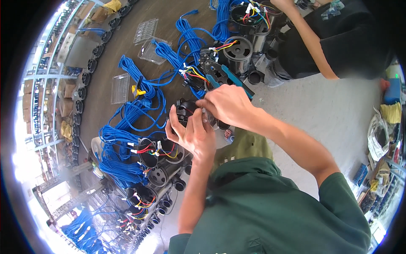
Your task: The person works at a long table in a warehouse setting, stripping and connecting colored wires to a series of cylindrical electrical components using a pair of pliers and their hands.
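My left hand (195,134) and my right hand (230,105) meet over a round black part (184,111) at the table's near edge. My right fingertips pinch together at the part's right side; what lies in them is too small to name. The left forefinger stands away from the others, beside the black part, while the remaining fingers close near the right hand's fingertips. Their contents are partly hidden. Just beyond my right hand lies a pair of teal-handled pliers (230,75). Red, yellow and black wires with white connectors (192,72) stick up left of the pliers.
Bundles of blue cable (131,116) lie along the brown table (114,42), with clear plastic trays (120,89) among them. Metal cylinders (239,51) with coloured wires stand beyond and to the left. At the upper right, another person's arm (311,40) reaches in.
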Demonstrator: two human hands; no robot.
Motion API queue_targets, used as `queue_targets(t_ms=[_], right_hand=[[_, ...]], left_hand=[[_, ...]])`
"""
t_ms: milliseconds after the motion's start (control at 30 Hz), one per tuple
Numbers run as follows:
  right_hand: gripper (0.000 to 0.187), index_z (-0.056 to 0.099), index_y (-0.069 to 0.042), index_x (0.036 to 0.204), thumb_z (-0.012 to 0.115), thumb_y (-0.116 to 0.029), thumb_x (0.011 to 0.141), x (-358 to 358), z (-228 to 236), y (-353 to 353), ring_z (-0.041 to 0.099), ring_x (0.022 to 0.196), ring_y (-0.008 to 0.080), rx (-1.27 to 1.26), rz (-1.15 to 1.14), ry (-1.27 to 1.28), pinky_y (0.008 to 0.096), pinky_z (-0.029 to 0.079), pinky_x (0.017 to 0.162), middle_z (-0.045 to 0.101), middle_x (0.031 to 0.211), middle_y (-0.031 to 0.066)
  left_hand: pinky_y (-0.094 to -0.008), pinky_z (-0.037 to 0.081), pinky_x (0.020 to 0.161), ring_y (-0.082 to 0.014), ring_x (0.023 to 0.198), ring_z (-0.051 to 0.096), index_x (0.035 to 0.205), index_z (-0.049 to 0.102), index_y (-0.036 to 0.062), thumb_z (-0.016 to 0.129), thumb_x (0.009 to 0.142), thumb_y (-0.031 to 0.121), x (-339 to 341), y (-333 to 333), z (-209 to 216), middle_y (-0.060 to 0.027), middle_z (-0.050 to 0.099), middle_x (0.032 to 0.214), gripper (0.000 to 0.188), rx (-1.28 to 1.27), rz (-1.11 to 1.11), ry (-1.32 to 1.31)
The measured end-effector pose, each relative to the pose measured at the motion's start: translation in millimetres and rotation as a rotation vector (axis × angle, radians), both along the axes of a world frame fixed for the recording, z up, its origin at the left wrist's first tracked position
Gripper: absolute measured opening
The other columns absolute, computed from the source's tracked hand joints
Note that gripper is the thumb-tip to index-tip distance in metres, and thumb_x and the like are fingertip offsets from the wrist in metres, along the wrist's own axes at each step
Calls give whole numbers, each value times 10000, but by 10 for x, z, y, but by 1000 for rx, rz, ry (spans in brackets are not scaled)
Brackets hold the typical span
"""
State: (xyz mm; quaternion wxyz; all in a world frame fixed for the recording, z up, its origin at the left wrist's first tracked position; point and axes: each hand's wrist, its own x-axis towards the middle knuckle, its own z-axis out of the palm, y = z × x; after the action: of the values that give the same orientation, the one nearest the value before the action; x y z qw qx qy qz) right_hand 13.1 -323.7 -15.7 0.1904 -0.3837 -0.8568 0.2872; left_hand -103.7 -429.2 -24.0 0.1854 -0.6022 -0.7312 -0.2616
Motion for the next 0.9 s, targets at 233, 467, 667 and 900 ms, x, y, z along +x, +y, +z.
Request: queue_targets(t_ms=[233,467,667,900], right_hand=[[1157,325,58,1517,932,-436,664,112,15,-144,566,1162,357,73,-456,-346,501,498,912,542,1241,180],[702,451,32,1367,798,-176,793,456,-152,-177,653,1058,442,-179,-442,-23,516,512,922,656,1115,253],[435,603,-30,1286,759,-117,890,415,-430,-789,669,1034,457,-298,-467,347,510,517,873,707,1137,234],[645,570,-18,1349,708,16,719,98,-616,-909,623,1029,397,-250,-466,467,501,479,846,646,1095,172]], left_hand=[[-515,301,1116,-335,1325,558,959,815,186,807,779,137,11,-17,-5,33,756,864,187,-11,1,51],[-540,297,1105,-364,1335,542,947,817,178,782,789,138,17,-15,-11,49,738,896,167,7,-43,43],[-540,283,1097,-378,1352,510,931,811,187,791,776,132,31,-22,-32,70,748,934,165,-15,-38,80],[-546,283,1090,-401,1372,474,861,794,135,763,740,113,19,-35,-23,38,780,956,127,-71,-57,83]])
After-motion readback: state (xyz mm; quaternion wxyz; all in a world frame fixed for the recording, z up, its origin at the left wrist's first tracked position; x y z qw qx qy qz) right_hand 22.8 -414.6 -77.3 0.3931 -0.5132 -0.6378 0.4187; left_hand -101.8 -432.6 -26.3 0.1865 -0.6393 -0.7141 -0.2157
